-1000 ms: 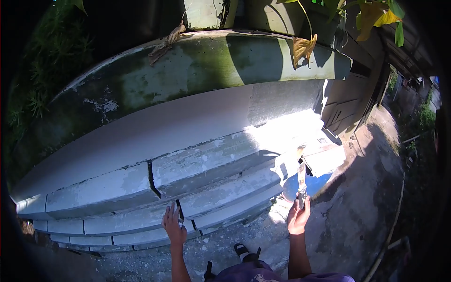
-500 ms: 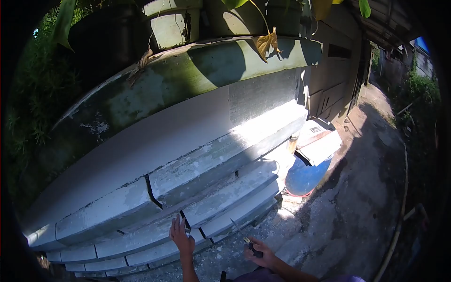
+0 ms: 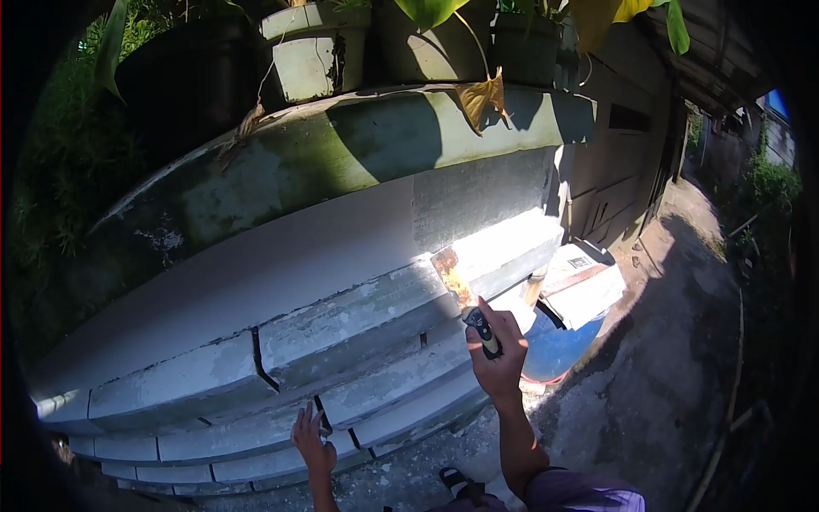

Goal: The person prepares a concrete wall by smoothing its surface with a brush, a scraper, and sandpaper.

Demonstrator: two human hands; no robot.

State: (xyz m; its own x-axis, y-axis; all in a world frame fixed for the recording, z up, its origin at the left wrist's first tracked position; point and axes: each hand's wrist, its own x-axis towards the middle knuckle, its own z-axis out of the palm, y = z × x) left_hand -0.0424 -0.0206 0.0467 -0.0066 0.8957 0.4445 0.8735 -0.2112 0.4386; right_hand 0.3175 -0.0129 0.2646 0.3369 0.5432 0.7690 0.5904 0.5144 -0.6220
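Note:
My right hand (image 3: 497,354) grips a putty knife (image 3: 483,329) by its dark and tan handle. The broad, stained blade points up and away, overlapping the sunlit upper ledge (image 3: 367,309) of the wall in this view. Lower down on the left, my left hand (image 3: 312,442) is at the stepped ledges, fingers extended and apart. A black stripe (image 3: 322,415) on the middle ledge lies right beside those fingers. Flaking, patchy pale paint covers the ledges, and another black stripe (image 3: 263,363) crosses the upper one.
Potted plants (image 3: 314,51) stand on a mossy overhanging slab (image 3: 341,132) above. To the right is a blue drum (image 3: 559,346) with a white sack (image 3: 584,286) on top. A concrete path (image 3: 648,375) runs past it. My sandalled foot (image 3: 456,482) shows below.
My right hand has risen from low near my body toward the upper ledge, carrying the putty knife, whose blade now shows broadside. My left hand has shifted slightly left and down in view.

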